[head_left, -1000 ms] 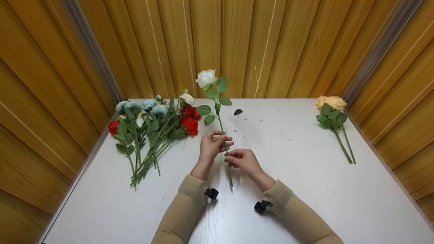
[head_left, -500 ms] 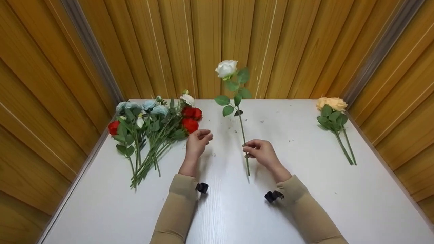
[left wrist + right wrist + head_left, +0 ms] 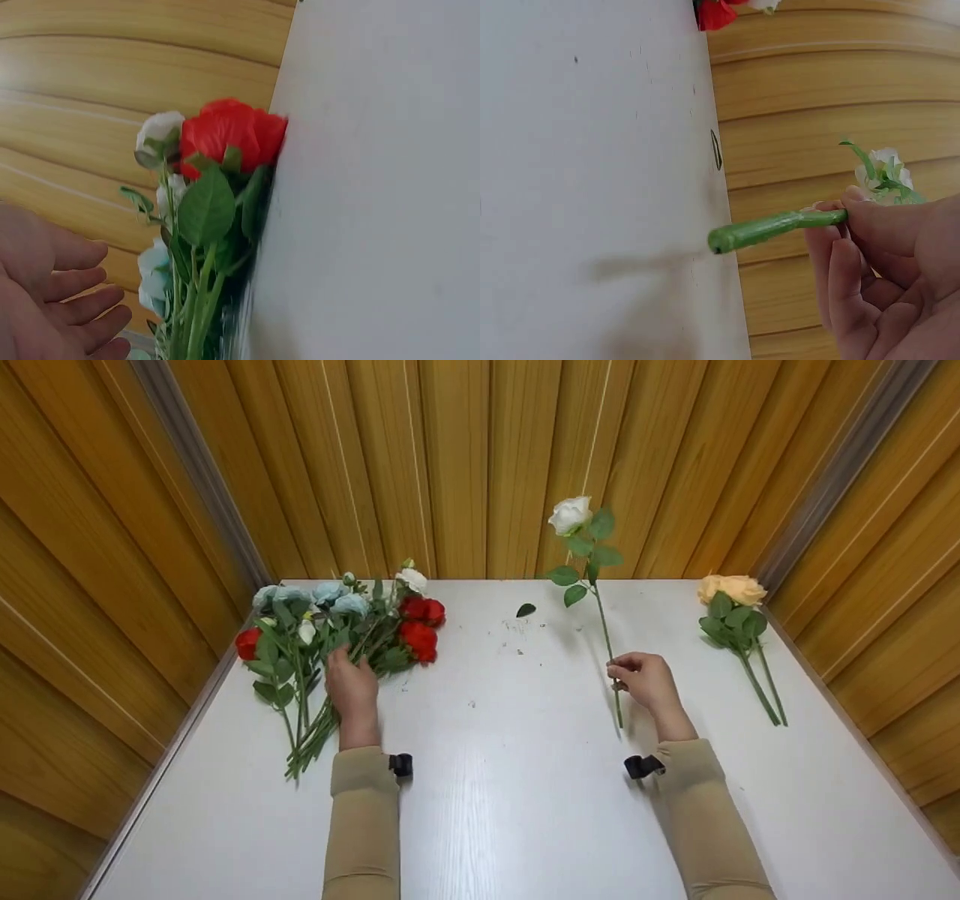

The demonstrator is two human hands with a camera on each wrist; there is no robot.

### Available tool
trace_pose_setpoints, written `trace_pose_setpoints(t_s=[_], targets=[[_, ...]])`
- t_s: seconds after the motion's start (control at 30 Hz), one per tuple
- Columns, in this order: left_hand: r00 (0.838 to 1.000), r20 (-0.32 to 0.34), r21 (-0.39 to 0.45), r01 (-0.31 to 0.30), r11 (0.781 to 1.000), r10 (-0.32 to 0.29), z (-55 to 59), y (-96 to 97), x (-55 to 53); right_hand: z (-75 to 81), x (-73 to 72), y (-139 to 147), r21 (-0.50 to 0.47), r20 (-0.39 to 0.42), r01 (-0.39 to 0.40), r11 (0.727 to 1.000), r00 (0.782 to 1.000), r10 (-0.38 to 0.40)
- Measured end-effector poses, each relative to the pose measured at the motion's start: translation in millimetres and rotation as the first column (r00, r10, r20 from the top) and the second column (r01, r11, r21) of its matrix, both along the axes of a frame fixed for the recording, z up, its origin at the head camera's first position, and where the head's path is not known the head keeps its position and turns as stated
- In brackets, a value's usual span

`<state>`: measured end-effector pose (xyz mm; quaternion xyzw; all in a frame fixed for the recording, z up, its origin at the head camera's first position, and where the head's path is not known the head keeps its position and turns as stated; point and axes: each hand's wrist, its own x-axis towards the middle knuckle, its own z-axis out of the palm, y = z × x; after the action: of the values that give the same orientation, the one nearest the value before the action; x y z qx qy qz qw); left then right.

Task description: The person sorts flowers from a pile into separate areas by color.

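Observation:
My right hand (image 3: 646,682) pinches the green stem of a white rose (image 3: 570,516) and holds it up above the table, bloom toward the back wall. In the right wrist view the cut end of the stem (image 3: 754,231) points out from between thumb and fingers. Over the flower pile at the left, my left hand (image 3: 352,686) is held with fingers extended. The left wrist view shows those fingers (image 3: 86,307) straight, beside the stems. That pile has red roses (image 3: 418,639), pale blue flowers (image 3: 350,604) and a small white bloom (image 3: 412,580).
Two stems with peach roses (image 3: 733,588) lie at the right of the white table (image 3: 487,810). A loose dark leaf (image 3: 526,610) and small bits of debris lie near the back middle. Wood-panelled walls (image 3: 450,465) enclose the back and sides.
Both hands were on the white rose's stem; the left let go and moved left to the flower pile. The right hand carried the rose to the right.

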<state>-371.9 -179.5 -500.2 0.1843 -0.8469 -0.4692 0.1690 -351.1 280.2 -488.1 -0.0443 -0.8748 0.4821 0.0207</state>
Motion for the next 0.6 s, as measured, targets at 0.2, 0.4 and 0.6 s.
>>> trace_pose_setpoints(t_s=[0.2, 0.4, 0.6], targets=[[0.993, 0.121, -0.119, 0.003, 0.993, 0.012, -9.3, -15.6, 0.7, -1.7, -0.7, 27.2, 0.035, 0.025, 0.038, 0.999, 0.999, -0.039], [0.982, 0.182, -0.218, -0.018, 0.976, 0.058, -12.0, -16.0, 2.4, -4.1, 3.3, 50.8, 0.134, 0.061, 0.109, 0.985, 0.991, -0.118], [0.973, 0.225, -0.219, -0.005, 0.976, 0.055, -11.9, -14.8, 3.3, -12.3, 7.1, 67.8, 0.203, 0.058, 0.181, 0.962, 0.979, -0.197]])
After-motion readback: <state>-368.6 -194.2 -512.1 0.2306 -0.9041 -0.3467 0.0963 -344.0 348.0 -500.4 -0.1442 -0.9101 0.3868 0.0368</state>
